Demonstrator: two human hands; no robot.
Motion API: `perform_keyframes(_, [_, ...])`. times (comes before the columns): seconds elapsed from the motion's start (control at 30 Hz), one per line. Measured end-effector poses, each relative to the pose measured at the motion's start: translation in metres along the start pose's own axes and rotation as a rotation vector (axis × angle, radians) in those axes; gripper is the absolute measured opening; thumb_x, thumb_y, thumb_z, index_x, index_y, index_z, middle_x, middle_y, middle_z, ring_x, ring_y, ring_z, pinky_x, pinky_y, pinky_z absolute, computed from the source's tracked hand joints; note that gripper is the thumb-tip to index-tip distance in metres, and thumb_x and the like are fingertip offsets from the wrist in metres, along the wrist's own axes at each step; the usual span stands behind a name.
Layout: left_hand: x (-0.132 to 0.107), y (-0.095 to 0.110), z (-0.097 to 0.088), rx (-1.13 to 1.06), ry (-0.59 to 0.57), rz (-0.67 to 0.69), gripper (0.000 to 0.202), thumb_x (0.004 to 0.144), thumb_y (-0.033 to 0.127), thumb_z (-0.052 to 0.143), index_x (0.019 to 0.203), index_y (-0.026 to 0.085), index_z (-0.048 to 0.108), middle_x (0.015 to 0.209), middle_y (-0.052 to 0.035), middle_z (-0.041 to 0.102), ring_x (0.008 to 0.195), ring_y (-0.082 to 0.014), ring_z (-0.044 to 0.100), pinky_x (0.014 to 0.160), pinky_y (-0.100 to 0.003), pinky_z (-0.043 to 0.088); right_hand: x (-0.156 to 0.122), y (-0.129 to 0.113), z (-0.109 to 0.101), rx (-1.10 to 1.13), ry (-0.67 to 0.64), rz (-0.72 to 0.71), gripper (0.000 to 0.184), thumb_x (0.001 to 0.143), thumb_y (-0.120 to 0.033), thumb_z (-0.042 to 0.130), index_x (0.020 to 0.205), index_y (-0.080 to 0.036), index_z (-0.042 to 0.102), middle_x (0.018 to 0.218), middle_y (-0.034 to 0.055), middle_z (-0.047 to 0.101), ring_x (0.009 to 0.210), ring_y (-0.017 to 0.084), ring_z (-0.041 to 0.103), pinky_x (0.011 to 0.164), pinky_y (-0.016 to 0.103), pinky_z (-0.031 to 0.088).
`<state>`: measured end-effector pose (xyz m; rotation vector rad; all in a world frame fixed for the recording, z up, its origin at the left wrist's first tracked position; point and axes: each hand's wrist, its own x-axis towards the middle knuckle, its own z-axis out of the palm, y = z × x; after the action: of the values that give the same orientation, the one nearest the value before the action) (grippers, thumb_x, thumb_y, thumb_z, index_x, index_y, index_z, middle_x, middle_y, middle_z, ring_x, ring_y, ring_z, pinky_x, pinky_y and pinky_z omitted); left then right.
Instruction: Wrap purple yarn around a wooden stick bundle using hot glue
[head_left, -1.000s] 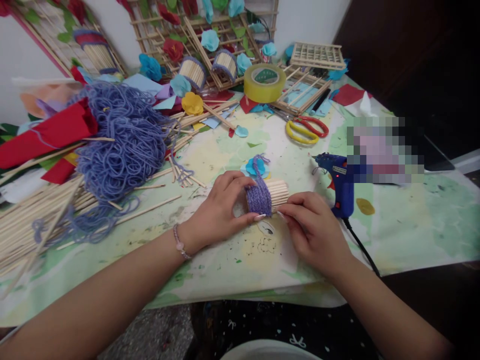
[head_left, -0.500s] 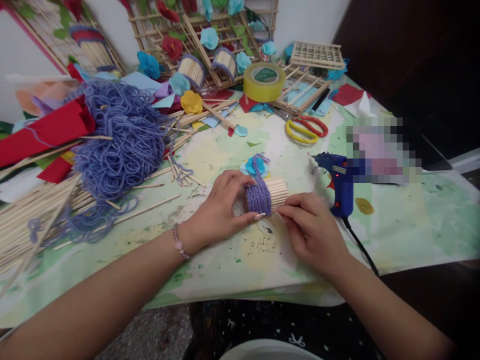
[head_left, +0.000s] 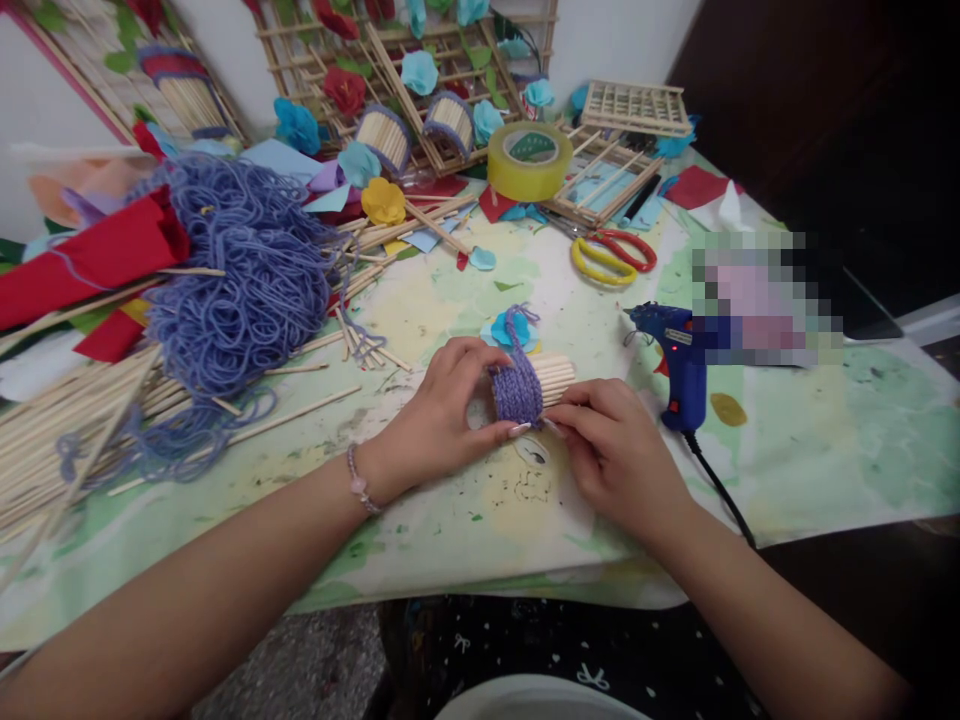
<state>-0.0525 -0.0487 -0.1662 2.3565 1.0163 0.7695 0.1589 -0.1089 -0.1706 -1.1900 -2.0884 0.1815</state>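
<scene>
A small cylinder of wooden sticks [head_left: 556, 376] lies on its side on the table, its left part wrapped in purple yarn [head_left: 517, 395]. My left hand [head_left: 450, 405] grips the wrapped end between thumb and fingers. At the cylinder's lower front edge, my right hand [head_left: 619, 445] has thumb and forefinger pinched together, touching the border where yarn meets bare sticks. Whether a yarn strand is in that pinch is too small to make out. A loose yarn tail rises over the top of the cylinder, in front of a blue paper flower [head_left: 501, 330].
A blue hot glue gun [head_left: 684, 360] stands to the right, its cord running off the table edge. Scissors [head_left: 604, 262] and a yellow tape roll [head_left: 529, 170] lie behind. A purple yarn heap [head_left: 240, 270] and wooden sticks [head_left: 82, 440] spread over the left side.
My right hand's fingertips have shifted slightly left, closer to the yarn-wrapped part and my left thumb. My left hand and the cylinder look nearly still.
</scene>
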Motion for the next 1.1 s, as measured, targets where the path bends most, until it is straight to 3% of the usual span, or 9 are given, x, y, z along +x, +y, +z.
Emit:
perform_keyframes(0.13, [0.000, -0.002, 0.001, 0.000, 0.007, 0.011, 0.059, 0.073, 0.037, 0.076, 0.121, 0.024, 0.045, 0.120, -0.0090, 0.045, 0.119, -0.0250, 0.044, 0.105, -0.044, 0.040, 0.001, 0.000, -0.006, -0.016, 0.063, 0.005, 0.017, 0.084, -0.009, 0.056, 0.098, -0.014, 0.063, 0.097, 0.0109, 0.058, 0.094, 0.024, 0.054, 0.082, 0.042, 0.046])
perform_keyframes(0.27, [-0.001, -0.004, 0.002, -0.006, 0.020, 0.016, 0.060, 0.072, 0.038, 0.077, 0.122, 0.024, 0.045, 0.121, -0.0097, 0.045, 0.118, -0.0250, 0.045, 0.104, -0.043, 0.041, 0.000, 0.000, -0.009, -0.027, 0.077, 0.008, 0.008, 0.084, -0.012, 0.059, 0.090, -0.016, 0.063, 0.093, 0.0085, 0.056, 0.092, 0.023, 0.053, 0.083, 0.041, 0.044])
perform_keyframes(0.67, [0.000, -0.002, 0.002, -0.016, 0.026, 0.021, 0.060, 0.072, 0.036, 0.077, 0.121, 0.023, 0.046, 0.120, -0.0092, 0.047, 0.118, -0.0248, 0.045, 0.104, -0.043, 0.040, 0.003, 0.001, -0.001, -0.013, -0.013, -0.026, 0.019, 0.086, -0.005, 0.053, 0.089, -0.011, 0.071, 0.088, 0.0113, 0.062, 0.088, 0.023, 0.050, 0.077, 0.038, 0.045])
perform_keyframes(0.9, [0.000, -0.002, 0.003, -0.036, 0.024, 0.005, 0.058, 0.072, 0.037, 0.076, 0.120, 0.024, 0.047, 0.120, -0.0094, 0.046, 0.118, -0.0256, 0.045, 0.104, -0.045, 0.040, 0.003, 0.004, -0.003, -0.023, 0.115, 0.011, 0.017, 0.086, -0.006, 0.055, 0.093, -0.011, 0.070, 0.090, 0.0101, 0.060, 0.087, 0.021, 0.053, 0.078, 0.038, 0.044])
perform_keyframes(1.1, [0.000, -0.003, 0.002, -0.045, 0.018, 0.004, 0.058, 0.072, 0.037, 0.076, 0.120, 0.024, 0.046, 0.120, -0.0092, 0.046, 0.118, -0.0259, 0.045, 0.104, -0.046, 0.040, 0.006, 0.005, 0.002, -0.024, 0.109, 0.031, 0.018, 0.087, -0.006, 0.054, 0.092, -0.012, 0.070, 0.088, 0.0096, 0.060, 0.085, 0.021, 0.053, 0.078, 0.038, 0.043])
